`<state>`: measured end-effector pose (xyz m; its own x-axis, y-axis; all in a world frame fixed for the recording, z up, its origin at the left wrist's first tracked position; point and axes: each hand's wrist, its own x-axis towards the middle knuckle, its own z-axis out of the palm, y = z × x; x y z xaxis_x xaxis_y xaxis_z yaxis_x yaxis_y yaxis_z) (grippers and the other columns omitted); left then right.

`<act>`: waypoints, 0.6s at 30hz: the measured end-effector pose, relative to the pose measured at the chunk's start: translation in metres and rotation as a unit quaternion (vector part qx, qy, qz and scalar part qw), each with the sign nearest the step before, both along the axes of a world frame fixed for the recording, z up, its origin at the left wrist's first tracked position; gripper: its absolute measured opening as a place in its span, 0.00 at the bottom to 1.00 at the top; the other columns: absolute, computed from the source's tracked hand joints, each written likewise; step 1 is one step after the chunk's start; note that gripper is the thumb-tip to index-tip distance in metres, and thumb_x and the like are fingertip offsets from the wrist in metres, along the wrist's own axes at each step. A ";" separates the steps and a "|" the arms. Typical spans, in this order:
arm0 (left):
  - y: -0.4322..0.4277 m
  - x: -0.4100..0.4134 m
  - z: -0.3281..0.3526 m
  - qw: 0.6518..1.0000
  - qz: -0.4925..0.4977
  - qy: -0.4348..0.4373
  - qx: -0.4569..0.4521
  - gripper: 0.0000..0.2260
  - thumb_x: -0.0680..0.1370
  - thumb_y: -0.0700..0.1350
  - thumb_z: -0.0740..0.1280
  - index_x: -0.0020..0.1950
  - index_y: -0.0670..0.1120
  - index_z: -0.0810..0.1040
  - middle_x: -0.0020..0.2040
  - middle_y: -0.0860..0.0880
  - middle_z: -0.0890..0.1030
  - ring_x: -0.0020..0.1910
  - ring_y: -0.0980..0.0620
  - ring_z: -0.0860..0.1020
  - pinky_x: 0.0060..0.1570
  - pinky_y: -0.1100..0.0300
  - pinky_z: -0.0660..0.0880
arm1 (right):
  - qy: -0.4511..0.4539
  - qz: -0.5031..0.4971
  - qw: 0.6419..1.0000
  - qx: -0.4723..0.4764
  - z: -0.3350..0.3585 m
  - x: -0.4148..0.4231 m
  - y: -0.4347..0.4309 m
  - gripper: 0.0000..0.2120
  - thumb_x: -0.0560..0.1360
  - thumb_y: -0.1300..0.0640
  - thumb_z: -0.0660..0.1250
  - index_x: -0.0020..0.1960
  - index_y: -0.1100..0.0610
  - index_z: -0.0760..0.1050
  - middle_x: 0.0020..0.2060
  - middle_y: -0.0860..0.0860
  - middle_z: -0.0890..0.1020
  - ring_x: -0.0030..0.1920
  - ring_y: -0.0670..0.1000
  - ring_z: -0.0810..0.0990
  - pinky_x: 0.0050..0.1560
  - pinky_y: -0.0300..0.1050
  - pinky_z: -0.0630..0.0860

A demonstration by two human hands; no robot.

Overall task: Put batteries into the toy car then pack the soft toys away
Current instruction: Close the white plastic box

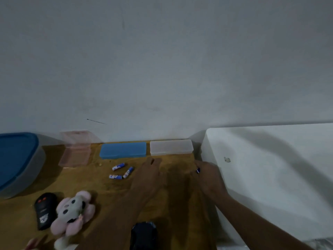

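Note:
Three blue-and-white batteries [120, 171] lie loose on the brown table [111, 188], just left of my left hand [150, 170]. That hand stretches forward over the table with relaxed fingers and holds nothing. My right hand [207, 171] pinches another blue battery [198, 171] close to the white panel. The black toy car [144, 233] sits at the near edge between my forearms, partly cut off. A pink-and-white soft toy [73, 212] lies at the front left, and a bit of another pink toy [34, 244] shows at the bottom edge.
A black remote [45, 208] lies beside the soft toy. Along the wall stand a blue-lidded tub [16, 159], an open clear pink box [75, 150], a blue box [123, 150] and a frosted white box [171, 147]. A white panel [270, 168] bounds the right side.

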<state>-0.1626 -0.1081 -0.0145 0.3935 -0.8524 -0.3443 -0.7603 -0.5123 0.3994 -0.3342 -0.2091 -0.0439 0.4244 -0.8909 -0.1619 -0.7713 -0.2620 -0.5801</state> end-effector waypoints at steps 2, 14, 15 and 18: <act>-0.016 0.002 -0.006 0.999 0.025 0.008 0.029 0.24 0.81 0.53 0.61 0.74 0.48 0.62 0.74 0.46 0.64 0.71 0.48 0.65 0.71 0.54 0.62 | -0.017 -0.019 1.000 0.014 -0.008 0.005 -0.013 0.07 0.76 0.44 0.65 0.42 0.45 0.74 0.39 0.42 0.79 0.40 0.43 0.77 0.51 0.43 0.78; -0.087 0.031 -0.052 0.997 -0.039 -0.041 -0.044 0.34 0.79 0.38 0.64 0.79 0.47 0.48 0.80 0.48 0.52 0.77 0.49 0.54 0.74 0.55 0.54 | -0.102 -0.130 0.985 0.056 -0.056 0.049 -0.070 0.08 0.75 0.53 0.69 0.53 0.54 0.77 0.52 0.51 0.83 0.52 0.54 0.81 0.57 0.51 0.77; -0.092 0.034 -0.058 0.997 -0.048 -0.045 -0.040 0.34 0.79 0.38 0.64 0.79 0.47 0.48 0.80 0.48 0.51 0.78 0.49 0.53 0.75 0.55 0.53 | -0.104 -0.132 0.984 0.056 -0.059 0.051 -0.072 0.09 0.75 0.53 0.69 0.54 0.54 0.78 0.52 0.51 0.83 0.52 0.53 0.81 0.57 0.50 0.77; -0.107 0.040 -0.067 0.993 -0.085 -0.075 -0.039 0.30 0.81 0.39 0.61 0.79 0.46 0.50 0.80 0.47 0.51 0.78 0.48 0.51 0.75 0.55 0.53 | -0.119 -0.139 0.982 0.047 -0.064 0.053 -0.075 0.11 0.75 0.52 0.70 0.55 0.55 0.79 0.52 0.51 0.83 0.52 0.53 0.81 0.55 0.47 0.76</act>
